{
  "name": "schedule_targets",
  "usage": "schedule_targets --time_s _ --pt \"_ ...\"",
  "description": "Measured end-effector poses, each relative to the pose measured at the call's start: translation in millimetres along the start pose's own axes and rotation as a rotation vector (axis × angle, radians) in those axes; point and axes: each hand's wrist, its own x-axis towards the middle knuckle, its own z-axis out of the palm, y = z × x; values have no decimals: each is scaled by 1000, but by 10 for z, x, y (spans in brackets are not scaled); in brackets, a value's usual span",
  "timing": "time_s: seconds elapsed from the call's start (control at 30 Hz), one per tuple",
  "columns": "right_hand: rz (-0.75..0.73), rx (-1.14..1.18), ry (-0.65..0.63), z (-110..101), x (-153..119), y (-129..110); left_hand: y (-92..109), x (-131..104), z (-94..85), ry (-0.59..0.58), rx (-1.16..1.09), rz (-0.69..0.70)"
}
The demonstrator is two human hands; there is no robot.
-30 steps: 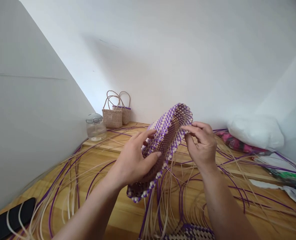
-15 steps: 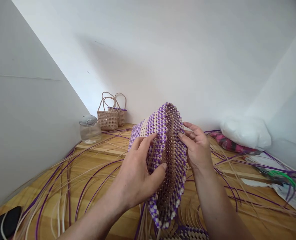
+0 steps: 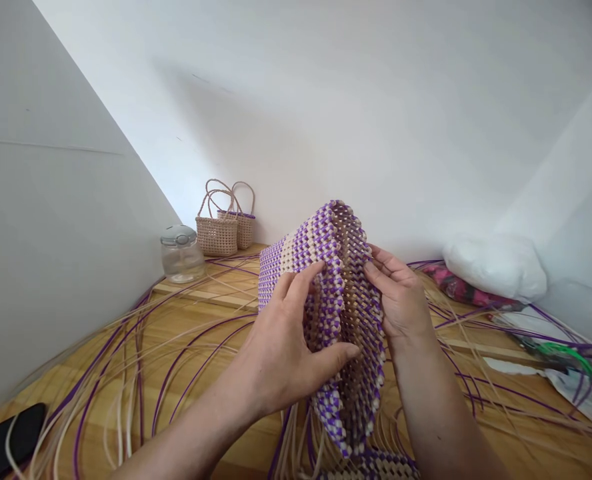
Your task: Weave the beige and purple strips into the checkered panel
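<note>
A purple and cream woven bag [image 3: 321, 233] is held on its side, its open mouth turned towards me. My left hand [image 3: 291, 347] grips the near left wall, thumb inside the mouth and fingers on the outer weave. On the right rim, my right hand [image 3: 401, 290] pinches the edge between thumb and fingers. Beneath the bag lies another woven purple and cream piece [image 3: 376, 465], partly cut off by the lower edge, with loose strands around it.
Long purple and cream strands [image 3: 176, 363] spread over the wooden table [image 3: 216, 373]. At the back left stand a lidded clear jar [image 3: 182, 257] and small woven handbags [image 3: 217, 237]. A black phone [image 3: 13, 437] lies front left; a white plastic bag [image 3: 496, 267] sits back right.
The bag's mouth and both hands have shifted slightly right. My left thumb reaches further across the opening, and the bag's lower end has swung right.
</note>
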Motion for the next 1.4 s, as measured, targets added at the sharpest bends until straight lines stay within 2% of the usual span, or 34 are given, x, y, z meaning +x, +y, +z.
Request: schedule_targets --time_s 0.3,0.47,0.6,0.73,0.93,1.1,1.4 --pt "-6 -42 15 9 -16 -23 8 -26 26 20 -16 -23" --pt "14 -70 -35 -28 14 -36 -29 -20 26 92 49 71" --pt "-12 -174 -53 -80 23 -55 -63 -6 11 19 24 67" --pt "93 -329 -125 -123 -2 -68 -71 0 -1 -4 -13 58" --pt "171 -204 -164 -119 10 -42 -109 21 -110 6 -88 23" --pt "249 -135 -159 -109 23 -44 -134 44 -224 -34 -125 14" --pt "286 -151 -172 -115 42 -47 -146 30 -224 -8 -119 26"
